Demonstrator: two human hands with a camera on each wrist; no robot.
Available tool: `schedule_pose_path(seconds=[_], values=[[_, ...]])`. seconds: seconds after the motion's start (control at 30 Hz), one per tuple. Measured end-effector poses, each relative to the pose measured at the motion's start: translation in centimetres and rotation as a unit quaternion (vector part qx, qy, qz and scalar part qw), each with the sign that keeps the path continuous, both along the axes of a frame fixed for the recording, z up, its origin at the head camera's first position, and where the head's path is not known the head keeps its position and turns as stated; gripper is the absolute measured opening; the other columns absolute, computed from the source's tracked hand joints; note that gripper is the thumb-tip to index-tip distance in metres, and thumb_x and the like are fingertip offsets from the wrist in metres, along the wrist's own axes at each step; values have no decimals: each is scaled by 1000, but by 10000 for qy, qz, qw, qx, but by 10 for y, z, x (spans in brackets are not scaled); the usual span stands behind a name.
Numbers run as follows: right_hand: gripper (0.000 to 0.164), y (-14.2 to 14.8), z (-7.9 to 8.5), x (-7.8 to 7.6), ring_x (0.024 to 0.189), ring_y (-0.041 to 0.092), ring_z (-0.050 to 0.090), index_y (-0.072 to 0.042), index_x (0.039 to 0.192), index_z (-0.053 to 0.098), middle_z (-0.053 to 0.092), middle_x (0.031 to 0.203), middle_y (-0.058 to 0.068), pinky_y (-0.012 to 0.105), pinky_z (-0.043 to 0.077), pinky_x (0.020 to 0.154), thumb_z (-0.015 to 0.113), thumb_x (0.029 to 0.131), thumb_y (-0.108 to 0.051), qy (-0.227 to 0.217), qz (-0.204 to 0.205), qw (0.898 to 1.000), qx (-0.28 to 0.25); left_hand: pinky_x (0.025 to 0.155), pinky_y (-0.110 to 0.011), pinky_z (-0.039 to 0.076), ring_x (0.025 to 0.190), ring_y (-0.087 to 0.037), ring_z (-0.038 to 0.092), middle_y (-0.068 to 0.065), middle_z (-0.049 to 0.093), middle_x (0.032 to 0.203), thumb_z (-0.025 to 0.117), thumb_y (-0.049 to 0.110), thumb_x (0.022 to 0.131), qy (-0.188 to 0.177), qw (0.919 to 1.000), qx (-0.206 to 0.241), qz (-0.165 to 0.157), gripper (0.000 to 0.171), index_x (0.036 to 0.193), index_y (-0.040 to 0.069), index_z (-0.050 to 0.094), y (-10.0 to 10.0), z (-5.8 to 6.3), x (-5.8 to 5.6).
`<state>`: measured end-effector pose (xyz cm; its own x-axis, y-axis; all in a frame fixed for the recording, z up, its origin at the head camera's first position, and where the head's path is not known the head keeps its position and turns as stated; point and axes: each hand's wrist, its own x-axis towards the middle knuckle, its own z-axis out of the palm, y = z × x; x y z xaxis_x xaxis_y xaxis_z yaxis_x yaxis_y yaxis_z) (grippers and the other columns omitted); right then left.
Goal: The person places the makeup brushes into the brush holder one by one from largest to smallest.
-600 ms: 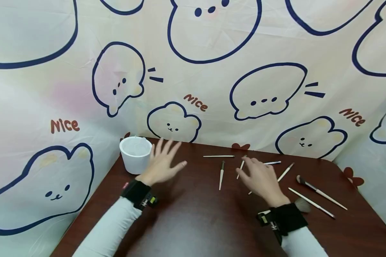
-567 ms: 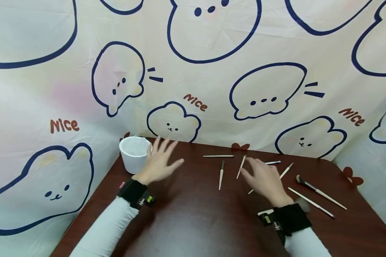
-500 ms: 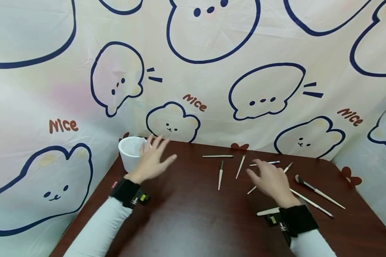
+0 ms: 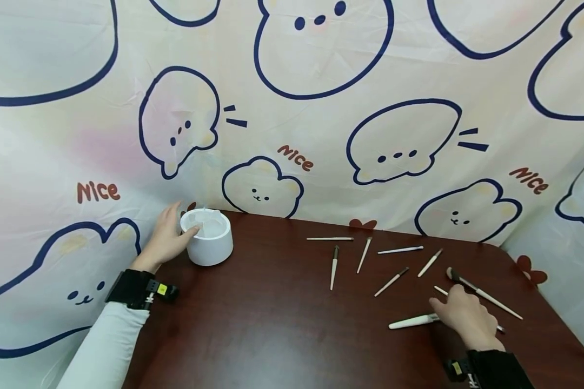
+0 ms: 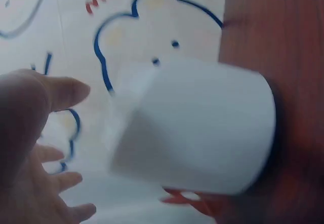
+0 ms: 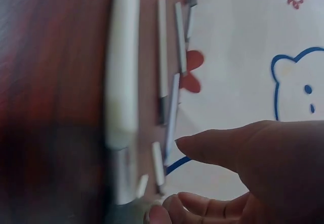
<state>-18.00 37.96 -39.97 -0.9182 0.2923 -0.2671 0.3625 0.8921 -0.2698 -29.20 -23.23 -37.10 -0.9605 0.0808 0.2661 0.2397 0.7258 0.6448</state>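
A white cup [image 4: 209, 248] stands upright at the table's far left. My left hand [image 4: 167, 237] is at its left side, thumb and fingers spread; in the head view the thumb overlaps the rim. The left wrist view shows a gap between this hand and the blurred cup [image 5: 197, 127]. On the right, my right hand [image 4: 469, 319] is over a thick white-handled makeup brush [image 4: 413, 322] and hides its head. A slimmer brush [image 4: 440, 290] runs mostly hidden beneath the same hand. Its thumb [image 6: 212, 145] stands apart from the fingers, with nothing seen between them.
Several thin brushes lie scattered over the brown table [image 4: 282, 319], among them a dark-tipped one [image 4: 334, 268] and a pale one [image 4: 400, 250]. A larger dark-headed brush [image 4: 486, 296] lies beyond my right hand. A patterned cloth [image 4: 321, 124] hangs behind the table.
My left hand has moved left, from the cup's right side to its left. My right hand has moved right and nearer, from above the thin brushes to the thick brush.
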Motion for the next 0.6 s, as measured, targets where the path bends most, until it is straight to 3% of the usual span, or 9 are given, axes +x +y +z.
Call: schedule_pose_path(seconds=[0.13,0.3,0.43,0.6], values=[[72,8,-12,2,73,34,51,14,114,41,52,88,26,51,36,64,54,88,-52,-228,-42,9997,-60,105,-62,13,138,-44,2,-29,-3,151,54,35,92,-730,9960,490,164,88,148,-1,-4,-9,-10,-2],[47,13,-25,-1,62,26,49,-1,82,52,52,70,13,40,34,55,54,89,-48,-248,-29,9989,-406,106,-58,18,137,-45,8,-28,-1,152,50,34,94,-1322,9854,1066,138,86,147,-2,-8,-9,-19,-10],[40,17,-31,-3,55,23,47,-12,62,50,50,59,7,35,32,49,56,88,-42,-111,-62,9986,-512,105,-55,24,136,-42,19,-27,12,151,49,28,95,-1446,9797,1390,-43,77,148,0,2,-3,-24,-18],[31,19,-34,-4,56,23,48,-8,68,49,50,62,9,35,34,50,57,89,-30,-18,51,9973,-737,104,-56,25,133,-41,25,-27,22,146,46,17,93,-1294,9817,1395,-80,66,146,-1,11,4,-28,-25]])
